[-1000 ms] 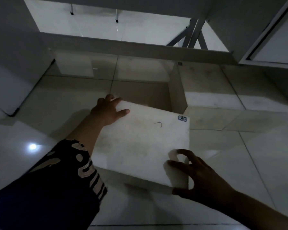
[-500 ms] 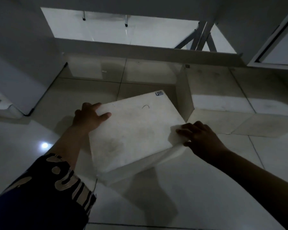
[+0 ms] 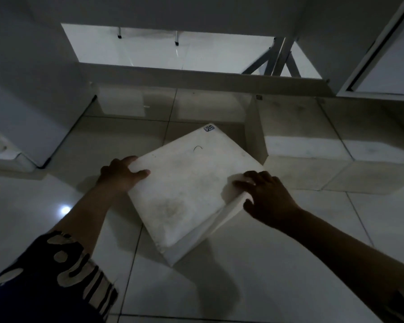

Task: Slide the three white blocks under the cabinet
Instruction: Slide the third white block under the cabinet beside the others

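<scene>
Lying on the glossy tiled floor [image 3: 254,287], turned so 1 corner points toward the cabinet [image 3: 196,10], the white block [image 3: 184,190] sits in front of the cabinet's low gap and not yet under it. A small dark sticker [image 3: 208,128] marks its far corner and a thin curved mark [image 3: 197,148] sits nearby on its top face. The left hand [image 3: 120,173] holds the block's left corner, thumb laid on the top face and fingers curled over the edge. The right hand [image 3: 265,194] grips the right corner, fingers bent onto the top and thumb against the side face. A dark patterned sleeve [image 3: 56,283] covers the left arm. Just right of the held block's far corner, a second white block [image 3: 299,127] stands partly beneath the cabinet; a third pale block [image 3: 383,145] appears to adjoin it on the right, though the dim light blurs the seam. Beyond the cabinet base, brighter floor shows with 2 thin legs [image 3: 176,39] and a metal frame [image 3: 278,59].
</scene>
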